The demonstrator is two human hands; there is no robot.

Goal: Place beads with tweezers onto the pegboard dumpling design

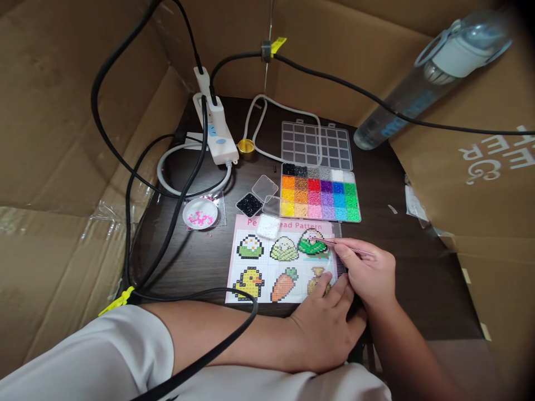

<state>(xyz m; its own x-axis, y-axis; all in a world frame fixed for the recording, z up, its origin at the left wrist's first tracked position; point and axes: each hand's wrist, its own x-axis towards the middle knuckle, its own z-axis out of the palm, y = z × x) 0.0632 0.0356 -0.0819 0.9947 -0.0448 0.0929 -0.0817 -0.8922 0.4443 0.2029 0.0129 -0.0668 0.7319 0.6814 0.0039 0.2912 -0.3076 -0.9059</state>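
Note:
My right hand (368,270) pinches a thin pink pair of tweezers (355,249). Their tip reaches the top right figure (313,245), a green and pink bead design on the bead pattern sheet (267,262). A clear pegboard (339,262) lies over the sheet's right side, partly covered by my hands. My left hand (326,328) rests palm down with fingers spread over the lower right corner, touching the board or sheet. Whether a bead is between the tweezer tips is too small to tell.
Behind the sheet stands an open, many-coloured bead box (321,192). Small boxes hold black beads (249,205) and white beads (268,226). A white dish (200,214) of pink beads sits left. Around are a power strip (217,133), black cables (190,167), a bottle (418,89) and cardboard walls.

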